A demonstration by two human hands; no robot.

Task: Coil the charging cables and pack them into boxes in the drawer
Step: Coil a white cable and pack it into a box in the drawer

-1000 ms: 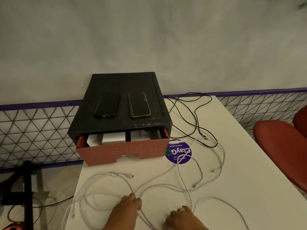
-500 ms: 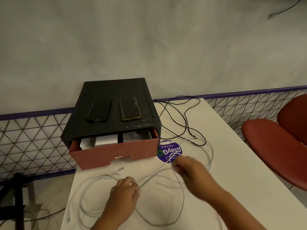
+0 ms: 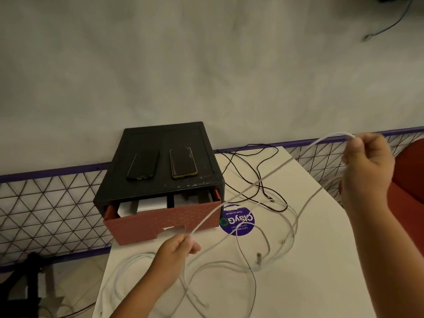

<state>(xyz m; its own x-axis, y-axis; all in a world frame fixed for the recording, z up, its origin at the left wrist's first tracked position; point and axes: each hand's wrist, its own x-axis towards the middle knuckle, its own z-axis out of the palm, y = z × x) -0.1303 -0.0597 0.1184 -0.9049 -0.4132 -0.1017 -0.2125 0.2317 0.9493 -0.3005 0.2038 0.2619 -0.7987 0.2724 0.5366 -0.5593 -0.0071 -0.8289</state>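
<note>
Both hands have risen off the table (image 3: pixel 321 283). The right hand (image 3: pixel 364 166) is now raised high at the right and pinches a white cable (image 3: pixel 241 192) at its bend. The left hand (image 3: pixel 181 246) pinches the same cable lower down, before the red drawer (image 3: pixel 165 221). The cable runs taut between them, with loose loops on the table. The drawer stands partly open, with white boxes (image 3: pixel 151 204) inside.

table (image 3: pixel 298 283): smooth matt white | phones (image 3: pixel 183 162): glossy glass | chair (image 3: pixel 408 171): smooth red
</note>
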